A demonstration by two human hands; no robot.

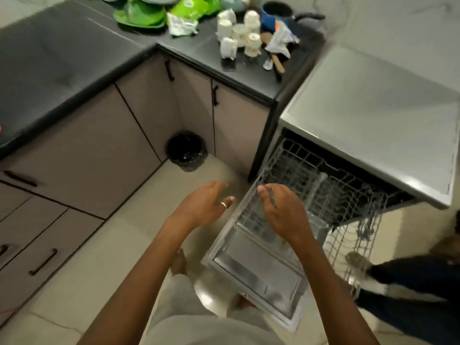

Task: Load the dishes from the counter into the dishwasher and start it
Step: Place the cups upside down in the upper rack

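Both hands empty and spread: left hand [204,204], right hand [281,210]; white cups [240,33] on the bench [74,58] look light, brittle, so I'd grip their sides

Both bare forearms reach forward and down. The left hand [204,205], a ring on one finger, and the right hand [281,210] hang empty, fingers loosely spread, palms down.
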